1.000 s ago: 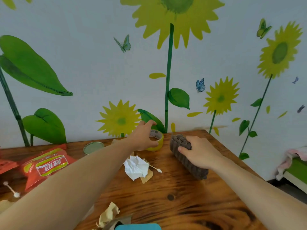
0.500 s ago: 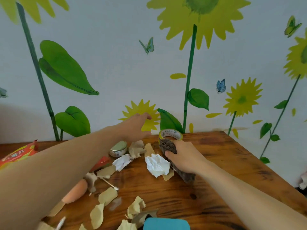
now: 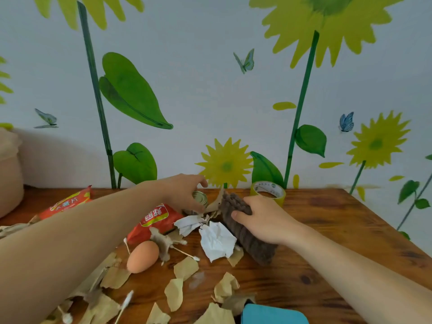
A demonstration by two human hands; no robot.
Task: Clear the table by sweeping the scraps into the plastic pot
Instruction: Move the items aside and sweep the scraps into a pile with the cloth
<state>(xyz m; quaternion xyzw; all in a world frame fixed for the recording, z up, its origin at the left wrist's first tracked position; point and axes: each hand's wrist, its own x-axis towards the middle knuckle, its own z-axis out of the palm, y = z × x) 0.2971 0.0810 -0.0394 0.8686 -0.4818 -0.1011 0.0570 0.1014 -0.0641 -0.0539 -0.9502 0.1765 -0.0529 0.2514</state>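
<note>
My right hand grips a dark brown ribbed cloth pressed on the wooden table, its edge against crumpled white paper. My left hand reaches to the back of the table and closes around a small round tin. Torn tan paper scraps and cotton swabs lie scattered across the front left. A blue plastic pot's rim shows at the bottom edge.
A roll of yellow tape stands by the wall behind my right hand. Red snack packets and an egg lie among the scraps. A beige container stands at far left. The table's right edge runs diagonally.
My right hand has dragged the cloth leftward, pushing the white paper toward the scrap pile. My left hand left the tape roll and moved left to the tin. The view panned left.
</note>
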